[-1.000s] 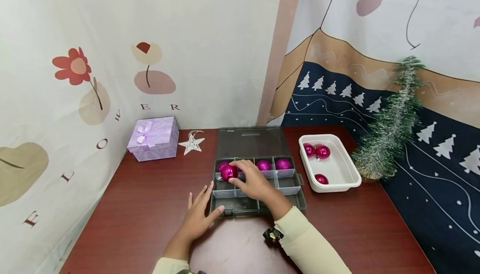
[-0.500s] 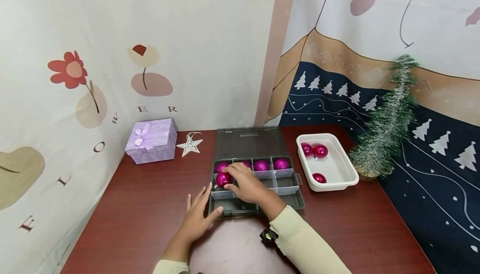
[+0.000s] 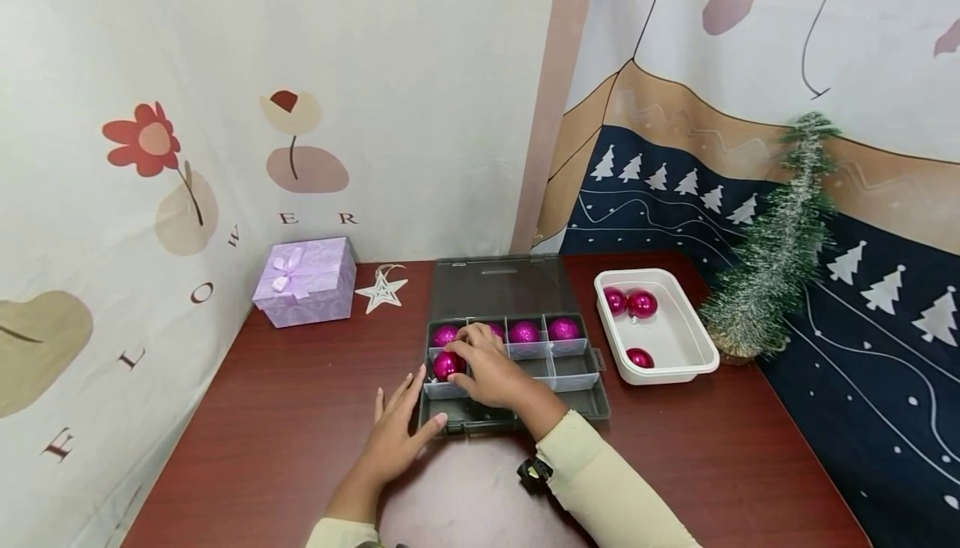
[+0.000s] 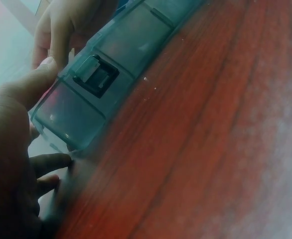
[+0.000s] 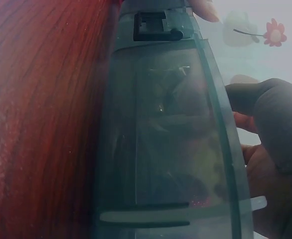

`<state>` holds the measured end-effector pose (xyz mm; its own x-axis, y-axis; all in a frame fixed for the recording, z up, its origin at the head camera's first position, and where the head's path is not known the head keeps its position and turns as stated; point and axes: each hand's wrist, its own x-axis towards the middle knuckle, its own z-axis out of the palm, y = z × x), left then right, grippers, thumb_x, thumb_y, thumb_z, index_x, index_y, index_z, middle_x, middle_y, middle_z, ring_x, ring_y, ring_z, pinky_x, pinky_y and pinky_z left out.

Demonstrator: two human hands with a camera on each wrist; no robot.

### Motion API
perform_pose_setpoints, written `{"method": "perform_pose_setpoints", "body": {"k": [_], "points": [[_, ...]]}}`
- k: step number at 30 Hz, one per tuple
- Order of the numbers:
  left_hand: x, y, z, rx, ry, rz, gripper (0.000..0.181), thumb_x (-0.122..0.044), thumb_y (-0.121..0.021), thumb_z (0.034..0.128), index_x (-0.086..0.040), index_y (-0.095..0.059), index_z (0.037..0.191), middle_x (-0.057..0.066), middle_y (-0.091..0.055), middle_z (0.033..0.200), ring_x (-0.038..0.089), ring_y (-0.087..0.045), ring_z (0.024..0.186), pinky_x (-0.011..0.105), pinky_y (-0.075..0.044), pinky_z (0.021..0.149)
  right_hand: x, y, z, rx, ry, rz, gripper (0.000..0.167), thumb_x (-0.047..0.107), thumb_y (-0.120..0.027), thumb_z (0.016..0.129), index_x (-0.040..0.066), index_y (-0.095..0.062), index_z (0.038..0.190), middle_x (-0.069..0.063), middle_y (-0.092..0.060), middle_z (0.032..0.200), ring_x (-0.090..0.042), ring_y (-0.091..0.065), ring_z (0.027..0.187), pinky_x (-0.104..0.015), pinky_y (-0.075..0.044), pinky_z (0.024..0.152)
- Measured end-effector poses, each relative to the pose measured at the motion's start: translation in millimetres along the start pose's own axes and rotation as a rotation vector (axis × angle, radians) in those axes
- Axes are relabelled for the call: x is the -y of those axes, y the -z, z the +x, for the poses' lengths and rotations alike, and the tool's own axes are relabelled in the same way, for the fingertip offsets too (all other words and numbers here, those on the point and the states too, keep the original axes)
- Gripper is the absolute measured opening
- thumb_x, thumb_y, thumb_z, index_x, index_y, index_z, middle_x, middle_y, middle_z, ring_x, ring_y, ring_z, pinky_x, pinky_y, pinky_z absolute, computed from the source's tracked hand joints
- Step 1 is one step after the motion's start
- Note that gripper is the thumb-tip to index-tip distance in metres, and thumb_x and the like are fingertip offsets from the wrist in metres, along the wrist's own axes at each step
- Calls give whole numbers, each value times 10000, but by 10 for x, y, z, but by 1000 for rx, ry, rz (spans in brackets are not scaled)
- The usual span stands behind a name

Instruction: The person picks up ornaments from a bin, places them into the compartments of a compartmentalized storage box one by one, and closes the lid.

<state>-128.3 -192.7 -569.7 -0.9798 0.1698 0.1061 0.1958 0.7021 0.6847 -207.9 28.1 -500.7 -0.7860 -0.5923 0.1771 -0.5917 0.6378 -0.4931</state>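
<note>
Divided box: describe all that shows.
The divided box looks like smoky, see-through plastic. It lies flat on the table, its lid open behind it. Paler dividers split it into three rows; the back row holds four pink balls, one per compartment. A dark latch is on its front. The left hand touches its front left corner; the right hand holds a shiny pink ball at the middle row's left compartment. Right-hand contact with the box is unclear.

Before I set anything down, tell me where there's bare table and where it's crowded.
Bare: the table between the purple box, the left hand and the table's left edge; the patch in front of the white tray, right of the right sleeve. Crowded: the compartment box, where the right hand grips a pink ball.
</note>
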Motion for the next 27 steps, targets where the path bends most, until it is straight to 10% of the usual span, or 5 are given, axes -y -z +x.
{"method": "perform_pose_setpoints", "body": {"k": [15,27], "points": [[-14,5,-6,4,7,-6,892,-510,-687,1027,-170,-286,1747,173,-437,1737,453,-331,1651,796,57,1308,-40,46,-41,1,-5,45,490,235,-774,1024,147,-657,1492,-167,-506,1575,-415,-363,1552,-706,-333,1271],[-39,15,-15,-6,2,-4,890,-504,-695,1025,-185,-286,1748,189,-430,1735,469,-345,1639,795,53,1310,-198,380,-280,-144,-5,185,447,149,-779,1013,64,-679,1440,-231,-513,1556,-460,-347,1532,-748,-336,1205]]}}
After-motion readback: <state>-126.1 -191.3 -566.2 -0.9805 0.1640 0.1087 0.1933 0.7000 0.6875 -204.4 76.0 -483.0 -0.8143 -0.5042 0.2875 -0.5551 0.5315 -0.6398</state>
